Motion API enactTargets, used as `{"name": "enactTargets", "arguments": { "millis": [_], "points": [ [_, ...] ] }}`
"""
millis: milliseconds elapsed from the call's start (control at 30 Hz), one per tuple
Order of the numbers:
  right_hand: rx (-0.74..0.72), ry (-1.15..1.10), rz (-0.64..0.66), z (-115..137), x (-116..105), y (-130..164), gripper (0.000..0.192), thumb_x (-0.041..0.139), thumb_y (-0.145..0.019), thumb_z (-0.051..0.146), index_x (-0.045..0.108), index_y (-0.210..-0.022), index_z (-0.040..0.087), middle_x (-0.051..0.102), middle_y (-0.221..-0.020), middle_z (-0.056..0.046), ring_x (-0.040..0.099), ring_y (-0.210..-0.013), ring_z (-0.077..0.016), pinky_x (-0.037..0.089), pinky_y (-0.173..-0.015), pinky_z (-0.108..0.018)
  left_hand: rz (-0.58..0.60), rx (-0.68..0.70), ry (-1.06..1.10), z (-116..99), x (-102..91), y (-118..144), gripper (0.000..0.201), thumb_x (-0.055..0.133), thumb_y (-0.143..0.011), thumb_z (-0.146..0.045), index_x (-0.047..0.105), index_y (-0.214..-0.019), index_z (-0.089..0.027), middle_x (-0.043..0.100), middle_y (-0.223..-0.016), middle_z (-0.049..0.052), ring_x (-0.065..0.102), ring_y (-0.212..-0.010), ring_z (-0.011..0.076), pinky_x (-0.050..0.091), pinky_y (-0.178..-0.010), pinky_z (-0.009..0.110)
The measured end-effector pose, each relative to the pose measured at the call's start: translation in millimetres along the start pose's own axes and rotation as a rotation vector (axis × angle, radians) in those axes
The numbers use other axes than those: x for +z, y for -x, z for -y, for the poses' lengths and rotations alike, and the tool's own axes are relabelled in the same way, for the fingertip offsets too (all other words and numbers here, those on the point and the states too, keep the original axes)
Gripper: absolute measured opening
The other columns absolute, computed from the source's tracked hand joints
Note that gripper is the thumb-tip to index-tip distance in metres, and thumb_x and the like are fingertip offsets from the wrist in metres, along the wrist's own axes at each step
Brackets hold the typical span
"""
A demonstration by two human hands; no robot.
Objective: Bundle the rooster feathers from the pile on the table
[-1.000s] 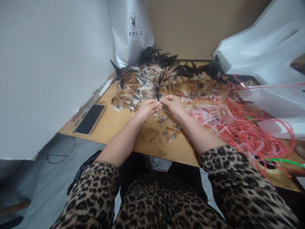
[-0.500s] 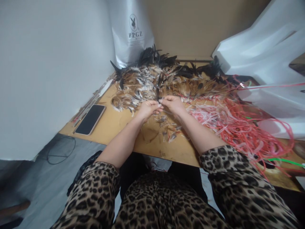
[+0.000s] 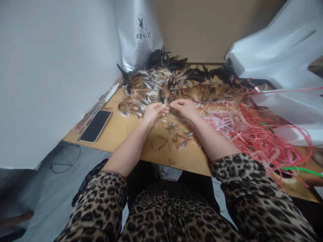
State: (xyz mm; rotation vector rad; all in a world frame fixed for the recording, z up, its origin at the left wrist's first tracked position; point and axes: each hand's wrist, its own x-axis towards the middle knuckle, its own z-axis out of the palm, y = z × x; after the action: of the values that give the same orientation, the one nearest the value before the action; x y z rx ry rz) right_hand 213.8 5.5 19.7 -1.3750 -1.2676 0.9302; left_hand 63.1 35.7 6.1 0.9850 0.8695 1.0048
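Note:
My left hand (image 3: pixel 154 113) is closed in a pinch on the pale base of a feather (image 3: pixel 166 91), whose brown and dark tip points away from me. My right hand (image 3: pixel 185 108) is close beside it on the right, thumb and finger pressed together; anything between them is too small to make out. A small gap separates the two sets of fingertips. Just beyond both hands lies a wide pile of feathers (image 3: pixel 141 84), brown and white in front with black ones behind. Small feather scraps (image 3: pixel 179 136) are scattered on the table (image 3: pixel 131 134) below my hands.
A phone (image 3: pixel 96 126) lies at the table's left side. Tangled red and white plastic strips (image 3: pixel 262 137) heap up on the right, with a green strip (image 3: pixel 302 171) near the edge. A printed silvery bag (image 3: pixel 141 47) stands behind the feathers, and white plastic bags (image 3: pixel 277 50) are at the right.
My hands have parted slightly, the left going a little left. The feather at my left fingertips now shows fanned out and brown, where before it was a narrow dark shape.

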Motion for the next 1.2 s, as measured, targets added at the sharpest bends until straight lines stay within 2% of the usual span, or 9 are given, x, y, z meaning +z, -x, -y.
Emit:
{"name": "enactTargets", "arguments": {
  "millis": [100,233,400,533,633,767,867,933,1200],
  "points": [
    [-0.053,0.312,0.152,-1.5,-10.0,-1.9,0.021,0.062,-0.063,0.033,0.068,-0.067,0.012,0.061,-0.059,0.000,0.048,-0.053,-0.0087,0.037,-0.055,-0.021,-0.066,0.017,0.083,-3.1,-2.8,-2.6,0.019,0.071,-0.067,-0.021,0.059,-0.076,-0.010,0.068,-0.071,0.005,0.061,-0.056,0.0053,0.044,-0.052,0.013],
    [-0.086,0.690,0.280,4.4,-7.1,6.3,0.018,0.059,-0.065,0.030,0.068,-0.063,0.015,0.064,-0.060,-0.001,0.054,-0.056,-0.0120,0.038,-0.056,-0.022,-0.041,0.028,0.109,-1.9,-5.2,-4.7,0.020,0.072,-0.066,-0.023,0.059,-0.075,-0.011,0.067,-0.069,0.004,0.061,-0.056,0.0051,0.044,-0.052,0.013],
    [-0.087,1.131,0.256,20.5,12.9,22.5,0.023,0.056,-0.070,0.031,0.071,-0.077,0.016,0.069,-0.081,-0.013,0.062,-0.073,-0.0209,0.042,-0.064,-0.028,-0.039,0.033,0.095,-1.1,-4.6,-4.3,0.018,0.071,-0.067,-0.023,0.058,-0.073,-0.011,0.067,-0.069,0.004,0.059,-0.054,0.0039,0.042,-0.049,0.012],
    [-0.104,1.259,0.218,19.2,19.6,23.2,0.024,0.051,-0.074,0.023,0.070,-0.084,0.012,0.069,-0.087,-0.017,0.063,-0.078,-0.0231,0.043,-0.066,-0.028,-0.033,0.045,0.084,-1.6,-4.5,-3.7,0.016,0.070,-0.068,-0.022,0.059,-0.074,-0.011,0.067,-0.069,0.003,0.059,-0.055,0.0044,0.042,-0.050,0.013],
    [-0.094,1.099,0.209,12.5,12.4,18.5,0.019,0.053,-0.070,0.021,0.069,-0.074,0.013,0.069,-0.077,-0.013,0.061,-0.070,-0.0198,0.042,-0.061,-0.026,-0.040,0.036,0.091,-2.3,-4.3,-3.3,0.015,0.069,-0.069,-0.021,0.059,-0.074,-0.011,0.067,-0.069,0.004,0.058,-0.054,0.0043,0.042,-0.050,0.013],
    [0.042,0.555,0.230,1.1,-2.5,8.8,0.013,0.056,-0.064,0.023,0.065,-0.061,0.014,0.057,-0.051,0.000,0.044,-0.044,-0.0087,0.033,-0.046,-0.022,-0.055,0.020,0.133,-2.5,-3.9,-3.3,0.016,0.070,-0.068,-0.020,0.059,-0.075,-0.011,0.067,-0.071,0.003,0.059,-0.056,0.0042,0.042,-0.051,0.013],
    [0.154,0.147,0.146,-5.8,-6.0,1.4,0.016,0.059,-0.062,0.029,0.063,-0.062,0.014,0.045,-0.041,0.005,0.030,-0.036,-0.0045,0.023,-0.039,-0.020,-0.042,0.004,0.154,-1.3,-3.7,-3.4,0.012,0.068,-0.070,-0.017,0.059,-0.074,-0.010,0.067,-0.071,0.004,0.060,-0.057,0.0039,0.042,-0.051,0.012],
    [0.163,-0.039,0.067,-7.5,-3.8,-1.5,0.018,0.062,-0.060,0.031,0.063,-0.065,0.014,0.047,-0.043,0.005,0.031,-0.037,-0.0039,0.022,-0.038,-0.019,-0.012,-0.023,0.168,0.3,-3.4,-3.4,0.008,0.065,-0.072,-0.014,0.060,-0.074,-0.009,0.067,-0.071,0.004,0.060,-0.057,0.0039,0.043,-0.051,0.012],
    [0.081,-0.134,0.011,1.6,9.7,6.1,0.021,0.065,-0.058,0.031,0.065,-0.069,0.012,0.063,-0.059,-0.001,0.049,-0.051,-0.0073,0.039,-0.052,-0.021,0.086,-0.103,0.185,6.4,-0.5,-3.0,0.002,0.063,-0.073,-0.011,0.062,-0.074,-0.009,0.065,-0.066,0.003,0.061,-0.056,0.0040,0.042,-0.051,0.010]
  ]
}}
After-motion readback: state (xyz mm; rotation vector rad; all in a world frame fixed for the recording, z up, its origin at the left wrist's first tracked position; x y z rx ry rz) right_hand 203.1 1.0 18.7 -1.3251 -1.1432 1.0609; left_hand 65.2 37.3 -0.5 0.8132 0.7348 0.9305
